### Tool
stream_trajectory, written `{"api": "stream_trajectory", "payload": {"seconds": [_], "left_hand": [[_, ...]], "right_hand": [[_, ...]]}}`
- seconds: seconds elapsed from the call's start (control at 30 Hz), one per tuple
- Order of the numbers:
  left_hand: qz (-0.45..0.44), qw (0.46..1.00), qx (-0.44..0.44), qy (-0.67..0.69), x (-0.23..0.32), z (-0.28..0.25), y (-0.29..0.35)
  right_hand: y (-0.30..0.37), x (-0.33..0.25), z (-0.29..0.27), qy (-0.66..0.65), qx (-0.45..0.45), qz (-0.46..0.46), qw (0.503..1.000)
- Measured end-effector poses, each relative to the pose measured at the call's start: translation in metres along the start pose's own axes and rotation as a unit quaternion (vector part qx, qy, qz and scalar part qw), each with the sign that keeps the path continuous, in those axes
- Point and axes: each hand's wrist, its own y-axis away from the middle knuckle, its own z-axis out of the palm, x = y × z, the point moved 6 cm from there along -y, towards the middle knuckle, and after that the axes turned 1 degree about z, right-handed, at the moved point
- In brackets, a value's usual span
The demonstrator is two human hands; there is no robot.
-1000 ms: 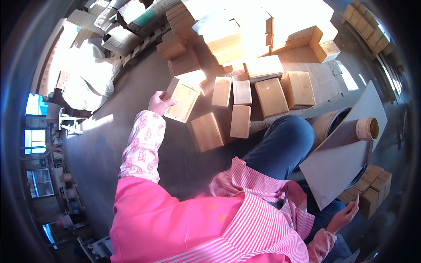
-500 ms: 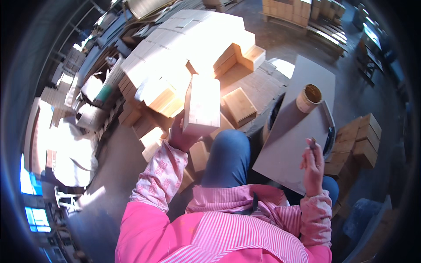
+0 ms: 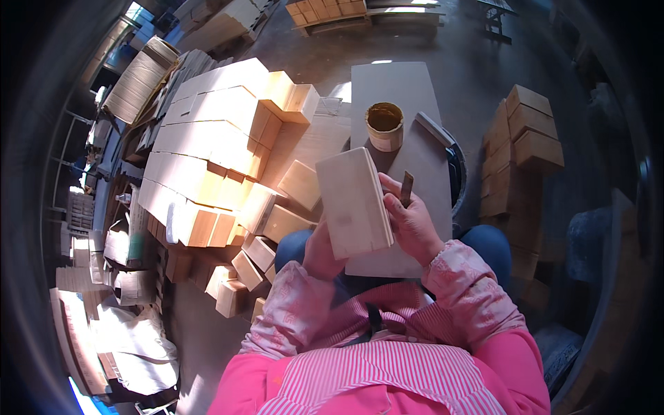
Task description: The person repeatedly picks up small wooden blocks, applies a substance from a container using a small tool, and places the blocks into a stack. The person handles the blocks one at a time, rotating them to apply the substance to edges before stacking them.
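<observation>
A pale wooden box [image 3: 354,204] is held tilted over my lap, its broad face toward me. My left hand [image 3: 322,250] is closed around its lower left side, fingers partly hidden behind it. My right hand [image 3: 413,220] touches the box's right edge and grips a small flat scraper blade [image 3: 407,188] that points upward between thumb and fingers. Beyond the box, an open can [image 3: 384,127] with brownish contents stands on a grey board [image 3: 429,166] across my knees.
Stacked wooden boxes [image 3: 207,138] fill the left side on a pallet, with several loose ones [image 3: 249,270] near my left knee. Another stack [image 3: 529,131] stands at right. A grey bar [image 3: 434,129] lies at the board's right edge, next to a dark round rim [image 3: 458,176].
My left hand has brought the box from the stack to in front of me. My right hand has moved left to meet it, still gripping the blade. The view has turned right.
</observation>
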Motion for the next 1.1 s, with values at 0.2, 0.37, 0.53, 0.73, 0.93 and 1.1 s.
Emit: {"api": "stream_trajectory", "payload": {"seconds": [0.2,0.37,0.53,0.73,0.93,1.1], "left_hand": [[-0.109,0.736,0.043,0.667,-0.014,0.014,0.001],[-0.071,0.943,-0.015,0.323,0.008,0.001,-0.018],[0.024,0.985,-0.043,0.164,0.032,-0.002,-0.031],[-0.165,0.777,-0.008,0.607,0.012,0.014,-0.023],[-0.234,0.768,0.023,0.596,-0.023,0.022,-0.015],[-0.202,0.774,0.070,0.595,-0.031,0.025,-0.010]], "right_hand": [[0.010,-0.010,0.005,0.143,0.019,-0.058,0.988],[0.018,-0.012,0.007,0.157,0.013,-0.037,0.987],[0.016,-0.010,0.003,0.133,0.020,-0.024,0.991],[0.015,-0.008,-0.004,0.150,0.028,-0.025,0.988],[0.017,-0.009,-0.005,0.133,0.035,-0.038,0.990],[0.018,-0.009,-0.007,0.168,0.063,-0.047,0.983]]}}
